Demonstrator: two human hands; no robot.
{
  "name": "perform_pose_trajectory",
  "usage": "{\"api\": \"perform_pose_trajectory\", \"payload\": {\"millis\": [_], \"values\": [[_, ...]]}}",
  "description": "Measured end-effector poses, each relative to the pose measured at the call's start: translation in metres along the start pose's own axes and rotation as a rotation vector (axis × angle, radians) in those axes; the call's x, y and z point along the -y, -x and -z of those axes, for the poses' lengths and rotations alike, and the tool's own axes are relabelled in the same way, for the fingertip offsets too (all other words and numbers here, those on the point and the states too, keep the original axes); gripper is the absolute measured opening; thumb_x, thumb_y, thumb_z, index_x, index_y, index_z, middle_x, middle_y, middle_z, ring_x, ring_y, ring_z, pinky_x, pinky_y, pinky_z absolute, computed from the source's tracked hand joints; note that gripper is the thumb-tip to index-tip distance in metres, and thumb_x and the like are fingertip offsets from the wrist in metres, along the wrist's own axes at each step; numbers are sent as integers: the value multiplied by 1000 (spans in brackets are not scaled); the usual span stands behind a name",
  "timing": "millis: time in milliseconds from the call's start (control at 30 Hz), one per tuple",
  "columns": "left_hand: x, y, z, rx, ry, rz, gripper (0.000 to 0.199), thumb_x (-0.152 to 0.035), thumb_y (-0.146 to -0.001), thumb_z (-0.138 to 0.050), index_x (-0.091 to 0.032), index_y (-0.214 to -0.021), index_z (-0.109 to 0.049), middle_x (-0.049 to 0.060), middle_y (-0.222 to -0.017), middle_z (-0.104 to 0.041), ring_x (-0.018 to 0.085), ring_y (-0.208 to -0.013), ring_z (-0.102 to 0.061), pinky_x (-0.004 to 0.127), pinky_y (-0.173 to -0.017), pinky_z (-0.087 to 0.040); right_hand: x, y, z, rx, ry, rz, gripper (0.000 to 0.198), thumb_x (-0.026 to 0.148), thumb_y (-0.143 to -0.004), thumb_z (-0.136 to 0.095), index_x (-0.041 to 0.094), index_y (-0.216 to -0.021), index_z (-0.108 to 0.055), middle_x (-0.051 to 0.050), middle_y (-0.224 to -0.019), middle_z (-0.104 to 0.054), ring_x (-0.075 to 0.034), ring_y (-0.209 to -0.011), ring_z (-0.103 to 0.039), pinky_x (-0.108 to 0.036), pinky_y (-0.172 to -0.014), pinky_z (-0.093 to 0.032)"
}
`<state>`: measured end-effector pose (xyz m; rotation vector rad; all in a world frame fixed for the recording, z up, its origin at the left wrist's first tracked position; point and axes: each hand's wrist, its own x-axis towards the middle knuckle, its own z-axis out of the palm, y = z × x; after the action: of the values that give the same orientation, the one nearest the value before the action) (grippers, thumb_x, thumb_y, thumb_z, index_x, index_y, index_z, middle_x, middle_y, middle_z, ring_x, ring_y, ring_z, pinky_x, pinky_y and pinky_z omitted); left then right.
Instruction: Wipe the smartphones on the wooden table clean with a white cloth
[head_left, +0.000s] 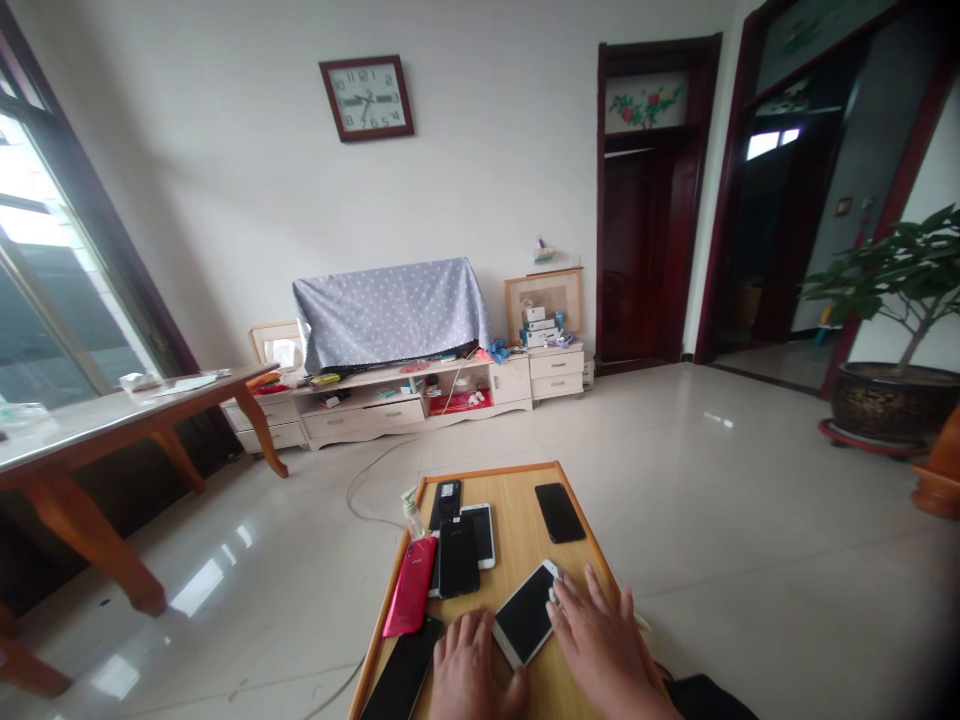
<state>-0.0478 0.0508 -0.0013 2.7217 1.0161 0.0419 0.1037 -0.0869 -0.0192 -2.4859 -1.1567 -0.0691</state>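
A white phone [525, 614] with a dark screen lies slanted on the small wooden table [517, 520]. My left hand [469, 668] rests at its lower left end, index finger at one corner and thumb at the other. At the upper right edge, my right hand [600, 640] has thumb and index finger closed on a small white piece [553, 592], too small to make out; its other fingers are spread. Left of these lie a red phone [411, 588], a black phone [458, 560] partly covering a white-framed phone [482, 532], and another black phone [401, 672].
A black phone [559, 513] lies at the table's far right, another dark phone [446, 503] at its far left. A pump bottle [412, 515] stands by the left edge. Beyond are a long wooden table [180, 400], a low white cabinet [375, 417] and a potted plant [896, 400].
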Motion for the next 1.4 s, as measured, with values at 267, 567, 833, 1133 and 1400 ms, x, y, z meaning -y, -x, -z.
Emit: {"api": "perform_pose_trajectory", "payload": {"millis": [267, 567, 833, 1133, 1400], "values": [[6, -5, -5, 41, 9, 1, 74, -54, -76, -51, -25, -144, -49, 5, -153, -46, 29, -141, -36, 40, -115, -25, 32, 14, -11, 174, -154, 215, 44, 54, -103, -30, 46, -140, -53, 3, -146, -53, -38, -144, -33, -79, -110, -12], [3, -2, -2, 14, 10, 7, 73, -52, -74, -52, -25, -143, -51, 6, -151, -48, 29, -140, -37, 41, -115, -25, 15, -2, -5, 45, -32, 69, 48, 53, -102, -33, 37, -141, -55, -2, -148, -51, -39, -145, -31, -75, -113, -14], [7, -7, -6, 51, -3, 10, 73, -52, -76, -50, -26, -145, -48, 5, -153, -46, 28, -141, -37, 40, -115, -26, 33, 8, -9, 133, -158, 207, 43, 51, -103, -31, 47, -139, -54, 2, -143, -56, -37, -143, -37, -76, -112, -13], [5, -5, -4, 34, 15, 5, 72, -52, -75, -51, -26, -143, -50, 5, -152, -47, 29, -141, -36, 40, -116, -24, 30, -5, -8, 94, -83, 107, 47, 50, -102, -33, 38, -141, -55, -2, -148, -51, -39, -144, -34, -75, -113, -11], [2, -5, -1, 56, -17, 19, 74, -51, -75, -51, -27, -145, -47, 4, -153, -46, 29, -141, -35, 40, -115, -25, 31, -5, -7, 93, -112, 137, 45, 48, -103, -30, 41, -140, -54, 1, -146, -54, -37, -145, -32, -78, -111, -7]]}}
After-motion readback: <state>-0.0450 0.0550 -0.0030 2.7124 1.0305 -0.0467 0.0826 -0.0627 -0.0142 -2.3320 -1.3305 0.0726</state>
